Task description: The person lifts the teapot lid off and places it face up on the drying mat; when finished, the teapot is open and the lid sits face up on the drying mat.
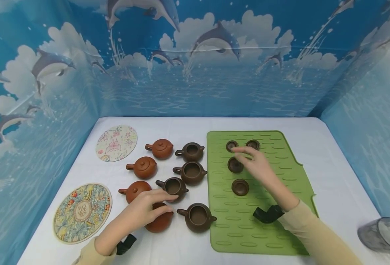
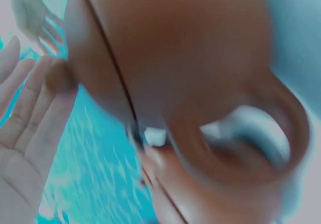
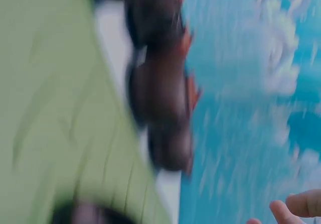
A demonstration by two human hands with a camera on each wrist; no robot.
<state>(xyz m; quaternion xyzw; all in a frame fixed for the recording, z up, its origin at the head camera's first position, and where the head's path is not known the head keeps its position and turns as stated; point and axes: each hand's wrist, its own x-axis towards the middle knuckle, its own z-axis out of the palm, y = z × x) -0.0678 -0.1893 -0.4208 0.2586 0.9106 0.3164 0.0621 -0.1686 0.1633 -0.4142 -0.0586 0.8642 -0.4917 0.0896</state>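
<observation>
My left hand reaches over the nearest reddish-brown teapot, partly covering it. In the left wrist view its fingers are outstretched beside the lid knob of a reddish teapot. A dark brown lidless teapot lies just beyond those fingertips. My right hand hovers over the green mat, fingers extended and nothing held. Its fingertips overlap the edge of a small dark lid. Around it are another lid, a lid partly under the hand, and one nearer me.
More lidded reddish teapots stand left of a column of dark lidless pots. Two round mats, pale and patterned, lie at the left. The green mat fills the right side. A clear grey cup is at the right edge.
</observation>
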